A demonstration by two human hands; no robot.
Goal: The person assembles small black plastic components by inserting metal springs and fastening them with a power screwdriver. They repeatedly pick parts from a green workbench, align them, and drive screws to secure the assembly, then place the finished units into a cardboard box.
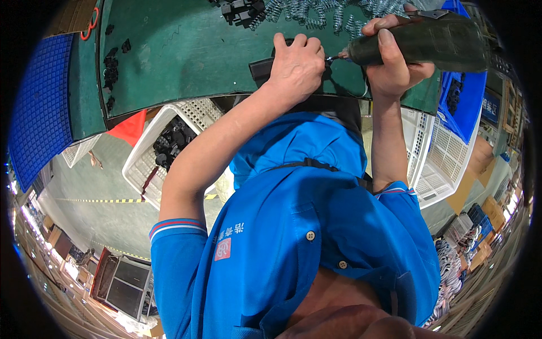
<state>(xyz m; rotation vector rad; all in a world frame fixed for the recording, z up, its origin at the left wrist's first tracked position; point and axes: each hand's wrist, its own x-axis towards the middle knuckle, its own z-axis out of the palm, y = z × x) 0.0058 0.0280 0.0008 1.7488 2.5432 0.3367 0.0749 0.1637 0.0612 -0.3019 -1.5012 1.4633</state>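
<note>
On green mat [186, 51]: black part [261, 69] under left hand [296, 65], screwdriver [418, 42] in right hand [395, 65].

Left hand [296, 65] presses down on a black part [262, 70] at the near edge of the green mat [186, 51]. Right hand [395, 62] grips a dark powered screwdriver [418, 42], tip touching the part beside the left fingers. Pile of metal springs [333, 14] and black pieces [240, 10] at far edge. White crate [148, 150] with black parts below left, blue bin [466, 101] right.
</note>
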